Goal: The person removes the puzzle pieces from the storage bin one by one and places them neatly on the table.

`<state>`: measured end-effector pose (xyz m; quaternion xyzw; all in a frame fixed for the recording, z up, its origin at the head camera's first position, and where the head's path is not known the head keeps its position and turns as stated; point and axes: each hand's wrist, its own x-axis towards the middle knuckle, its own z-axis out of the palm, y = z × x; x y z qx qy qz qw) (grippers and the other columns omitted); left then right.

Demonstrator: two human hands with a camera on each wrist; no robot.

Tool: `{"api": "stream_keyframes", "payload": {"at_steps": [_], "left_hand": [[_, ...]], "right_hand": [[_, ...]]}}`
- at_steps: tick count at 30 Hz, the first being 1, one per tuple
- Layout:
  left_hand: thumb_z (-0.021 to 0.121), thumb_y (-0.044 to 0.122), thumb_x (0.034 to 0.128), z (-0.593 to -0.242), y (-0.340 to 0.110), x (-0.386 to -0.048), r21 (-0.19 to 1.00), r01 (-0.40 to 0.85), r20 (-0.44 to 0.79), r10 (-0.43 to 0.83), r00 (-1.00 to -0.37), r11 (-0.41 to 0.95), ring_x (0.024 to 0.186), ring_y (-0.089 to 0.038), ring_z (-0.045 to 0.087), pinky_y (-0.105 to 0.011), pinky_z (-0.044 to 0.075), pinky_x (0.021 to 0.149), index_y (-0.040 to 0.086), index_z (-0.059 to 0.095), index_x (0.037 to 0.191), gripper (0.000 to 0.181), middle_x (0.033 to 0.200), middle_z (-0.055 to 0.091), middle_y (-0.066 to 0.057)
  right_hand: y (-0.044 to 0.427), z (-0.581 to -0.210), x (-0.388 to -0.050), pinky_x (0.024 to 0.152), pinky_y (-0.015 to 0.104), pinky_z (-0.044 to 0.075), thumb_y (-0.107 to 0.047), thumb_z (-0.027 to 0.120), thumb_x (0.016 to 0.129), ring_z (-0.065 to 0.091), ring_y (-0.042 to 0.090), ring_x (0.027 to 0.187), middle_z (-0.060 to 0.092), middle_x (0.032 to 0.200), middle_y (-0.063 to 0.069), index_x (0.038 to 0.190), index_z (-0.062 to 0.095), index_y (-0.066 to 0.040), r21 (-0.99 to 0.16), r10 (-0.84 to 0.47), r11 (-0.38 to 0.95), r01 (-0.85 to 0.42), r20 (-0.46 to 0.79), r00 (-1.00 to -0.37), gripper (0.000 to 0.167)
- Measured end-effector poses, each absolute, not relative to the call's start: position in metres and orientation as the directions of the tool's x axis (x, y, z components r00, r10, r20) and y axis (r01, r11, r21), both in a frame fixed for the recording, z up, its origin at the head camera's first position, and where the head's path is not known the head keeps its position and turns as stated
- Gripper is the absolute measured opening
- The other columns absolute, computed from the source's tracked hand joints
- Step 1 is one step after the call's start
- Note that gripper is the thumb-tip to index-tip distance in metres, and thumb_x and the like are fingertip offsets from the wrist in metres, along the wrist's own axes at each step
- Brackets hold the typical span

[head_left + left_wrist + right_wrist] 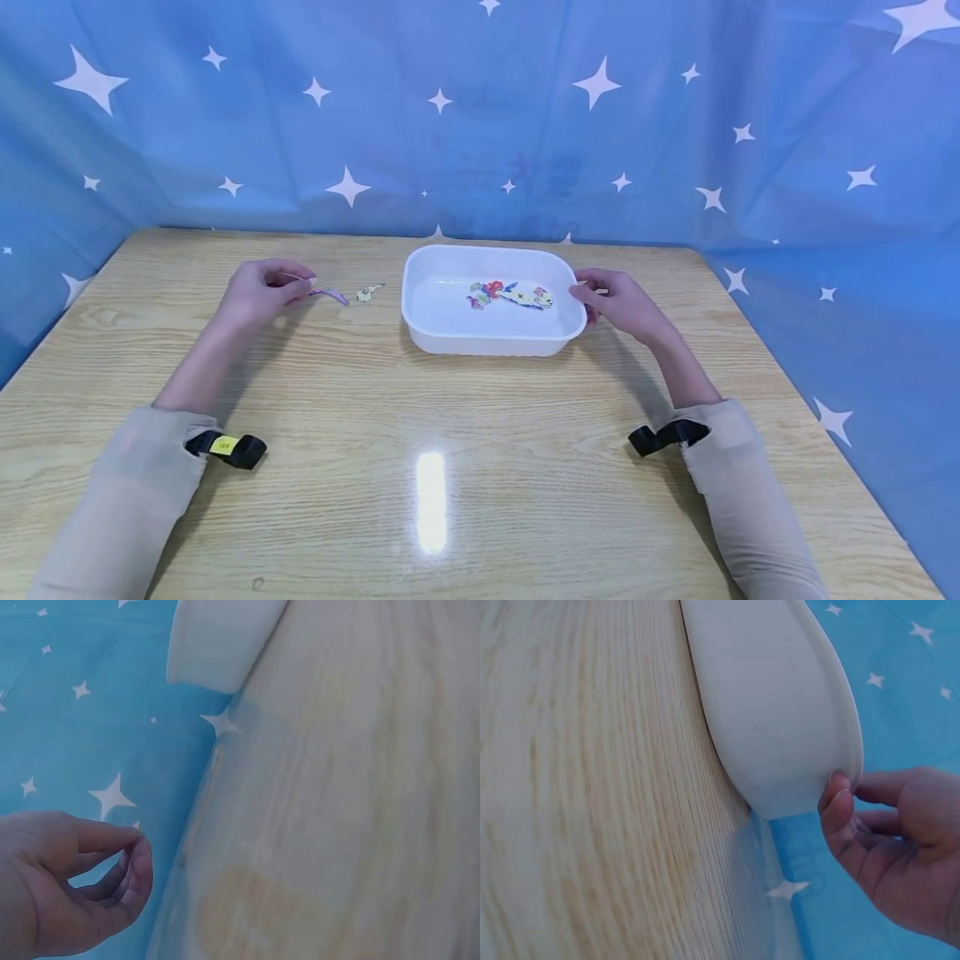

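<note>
A white plastic basin stands on the table, with several flat colourful paper-like cutouts in it, red, pale yellow and green. At its right end, my right hand pinches the rim between thumb and fingers; the right wrist view shows this grip on the basin closely. My left hand is left of the basin, thumb and forefinger pinched together at a thin purple strip-like cutout. In the left wrist view that cutout cannot be made out at the fingertips. A small pale yellow cutout lies between this hand and the basin.
The light wood table reaches back to a blue cloth with white stars, which also hangs along the sides. Black wrist cameras sit on both sleeves, the left one bearing a yellow label.
</note>
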<state>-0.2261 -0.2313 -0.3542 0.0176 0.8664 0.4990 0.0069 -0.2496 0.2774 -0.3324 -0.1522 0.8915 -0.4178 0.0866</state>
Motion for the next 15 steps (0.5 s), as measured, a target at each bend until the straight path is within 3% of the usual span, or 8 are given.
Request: {"api": "stream_keyframes", "payload": {"at_steps": [8, 15], "left_hand": [[0.065, 0.017, 0.0993, -0.3622, -0.2371, -0.2288, 0.852, -0.083, -0.077, -0.033, -0.997, 0.517, 0.079, -0.009, 0.063, -0.021, 0.052, 0.068, -0.004, 0.062, 0.122, 0.031, 0.099, 0.066, -0.011], [0.063, 0.016, 0.1003, -0.3649, -0.2403, -0.233, 0.839, -0.105, -0.085, -0.061, -0.994, 0.533, 0.074, -0.004, 0.064, -0.02, 0.054, 0.066, -0.008, 0.063, 0.12, 0.03, 0.1, 0.068, -0.013]], "right_hand": [[0.2775, -0.3329, -0.2492, 0.067, 0.045, 0.055, -0.025, 0.056, 0.106, 0.06, 0.024, 0.068, 0.061, 0.088, 0.02, 0.139, 0.055, 0.001, -0.774, -0.341, 0.604, -0.192, -0.033, -0.94, 0.043], [0.277, -0.3324, -0.2496, 0.068, 0.045, 0.055, -0.025, 0.056, 0.105, 0.06, 0.023, 0.067, 0.061, 0.088, 0.019, 0.14, 0.055, 0.001, -0.776, -0.339, 0.602, -0.188, -0.035, -0.94, 0.043]]}}
